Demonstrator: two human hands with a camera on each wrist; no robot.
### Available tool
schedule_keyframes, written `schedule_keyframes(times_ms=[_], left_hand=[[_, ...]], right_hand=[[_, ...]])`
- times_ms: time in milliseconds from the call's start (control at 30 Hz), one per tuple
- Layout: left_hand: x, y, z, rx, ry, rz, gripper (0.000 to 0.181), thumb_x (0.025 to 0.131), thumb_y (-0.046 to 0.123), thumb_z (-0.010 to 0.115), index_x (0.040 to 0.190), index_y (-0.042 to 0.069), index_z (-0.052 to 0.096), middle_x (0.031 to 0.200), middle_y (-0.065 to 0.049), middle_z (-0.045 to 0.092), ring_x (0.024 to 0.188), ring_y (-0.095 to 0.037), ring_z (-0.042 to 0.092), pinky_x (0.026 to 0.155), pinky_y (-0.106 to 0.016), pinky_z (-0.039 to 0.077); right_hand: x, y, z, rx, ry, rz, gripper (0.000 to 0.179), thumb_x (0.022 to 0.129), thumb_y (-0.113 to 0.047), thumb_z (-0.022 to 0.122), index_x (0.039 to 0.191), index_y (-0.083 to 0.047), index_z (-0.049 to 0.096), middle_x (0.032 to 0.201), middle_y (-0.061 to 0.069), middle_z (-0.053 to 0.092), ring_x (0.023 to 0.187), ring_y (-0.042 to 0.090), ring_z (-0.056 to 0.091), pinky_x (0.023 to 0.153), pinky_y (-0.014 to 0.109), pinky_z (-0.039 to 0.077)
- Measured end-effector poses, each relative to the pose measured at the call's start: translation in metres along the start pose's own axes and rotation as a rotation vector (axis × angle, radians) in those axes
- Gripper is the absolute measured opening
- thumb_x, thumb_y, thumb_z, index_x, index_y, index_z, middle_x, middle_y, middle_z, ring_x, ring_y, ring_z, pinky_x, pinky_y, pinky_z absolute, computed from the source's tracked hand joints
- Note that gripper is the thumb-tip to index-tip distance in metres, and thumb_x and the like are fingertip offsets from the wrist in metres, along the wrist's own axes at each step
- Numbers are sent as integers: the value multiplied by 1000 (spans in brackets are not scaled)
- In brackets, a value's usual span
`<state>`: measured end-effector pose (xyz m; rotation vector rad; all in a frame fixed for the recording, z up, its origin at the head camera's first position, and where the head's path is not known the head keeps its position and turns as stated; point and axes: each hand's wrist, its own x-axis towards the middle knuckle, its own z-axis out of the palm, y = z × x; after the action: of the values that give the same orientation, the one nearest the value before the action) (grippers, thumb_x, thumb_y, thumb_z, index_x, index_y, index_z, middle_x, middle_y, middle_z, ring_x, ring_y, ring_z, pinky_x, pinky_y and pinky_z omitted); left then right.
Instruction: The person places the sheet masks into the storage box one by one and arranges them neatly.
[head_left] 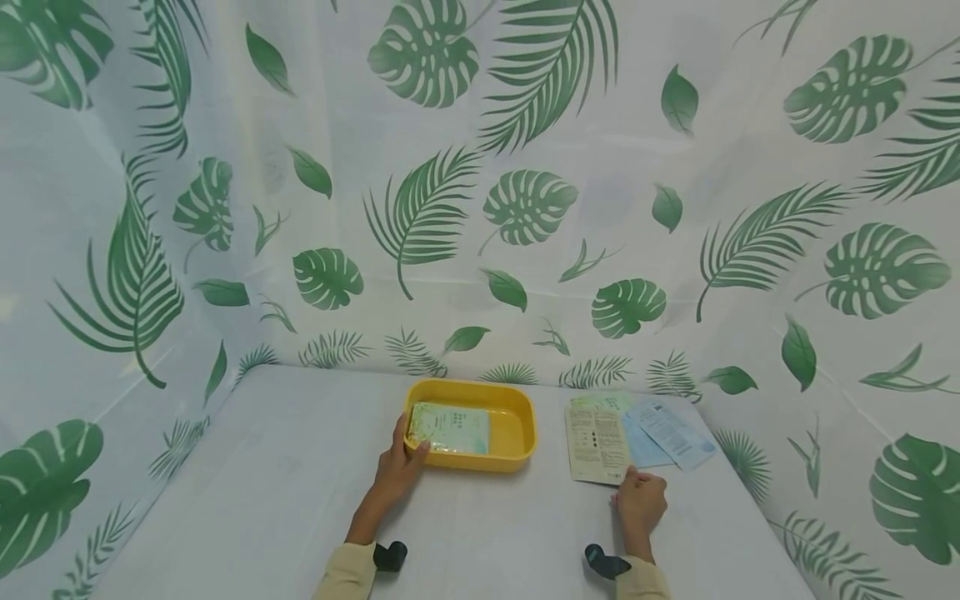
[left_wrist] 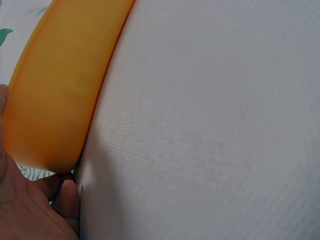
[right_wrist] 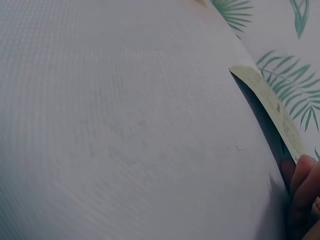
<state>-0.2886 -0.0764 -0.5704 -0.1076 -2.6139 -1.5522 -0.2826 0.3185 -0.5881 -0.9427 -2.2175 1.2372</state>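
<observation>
My left hand (head_left: 400, 467) grips the left end of a yellow plastic tray (head_left: 517, 460), thumb at the rim and fingers round the outer side. The tray's wall (left_wrist: 60, 85) fills the upper left of the left wrist view. Inside it, on the left, lies a flat pale green printed packet (head_left: 457, 429). On the right, my right hand (head_left: 642, 502) pinches the near right corner of a beige printed packet (head_left: 596, 442). In the right wrist view this packet (right_wrist: 267, 102) appears edge-on, its near side tilted up off the table, with finger and thumb at its corner.
Light blue packets (head_left: 672, 433) overlap beside and behind the beige one, with a green packet (head_left: 606, 401) at the back. All lie on a white-covered table (head_left: 262, 483). Leaf-printed curtains (head_left: 525, 275) hang at the table's back and sides.
</observation>
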Motion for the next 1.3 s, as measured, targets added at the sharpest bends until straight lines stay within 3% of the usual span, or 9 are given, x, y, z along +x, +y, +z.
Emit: schedule_keyframes(times_ms=[67,167,233,367,800,1000,1133,1300], left_hand=[[0,-1,1,5,1,0,73,100,40,50,155,8,13,146,-36,37,129,-54,43,104,-62,35],[0,-2,2,3,-1,-2,73,101,40,50,155,8,12,147,-35,37,130,-53,43,105,-62,35],[0,-2,2,2,3,8,73,101,39,50,154,7,13,146,-36,38,129,-53,43,104,-62,35],[2,-2,1,0,12,13,73,100,39,50,154,7,12,146,-35,38,129,-53,43,104,-62,35],[2,-5,3,4,16,21,73,100,37,51,154,6,14,147,-35,37,131,-52,42,105,-61,35],[3,-4,3,17,19,16,73,100,39,50,155,8,13,148,-33,38,131,-51,43,106,-60,35],[3,-3,2,10,15,12,73,100,40,50,155,8,13,148,-34,38,131,-51,43,105,-61,35],[1,-3,2,9,19,11,73,100,40,51,154,7,14,146,-35,39,129,-53,44,104,-61,36]], right_hand=[[-2,-1,0,-6,2,-10,39,101,-22,49,121,11,44,76,23,62,47,18,57,55,29,41],[-5,-1,0,-43,-7,-24,48,97,-26,57,126,11,44,93,30,64,76,37,64,73,43,44],[-7,-2,0,-63,-30,-18,56,95,-28,61,130,11,42,109,34,59,99,47,58,86,52,42],[-8,-6,-1,-101,-80,-7,66,92,-30,65,135,13,40,124,37,51,115,51,49,99,56,37],[-10,-8,-6,-136,-133,-33,55,91,-28,64,119,17,52,112,35,57,99,46,55,86,53,42],[-10,-5,-3,-122,-99,-84,51,96,-27,57,123,15,49,101,31,64,93,44,59,80,51,41],[-10,-2,-1,-68,-69,-66,49,99,-23,50,128,16,43,99,32,63,96,45,59,79,48,40],[-11,-1,-3,-7,-34,-18,49,100,-21,47,131,16,38,97,31,59,82,40,62,65,36,40]])
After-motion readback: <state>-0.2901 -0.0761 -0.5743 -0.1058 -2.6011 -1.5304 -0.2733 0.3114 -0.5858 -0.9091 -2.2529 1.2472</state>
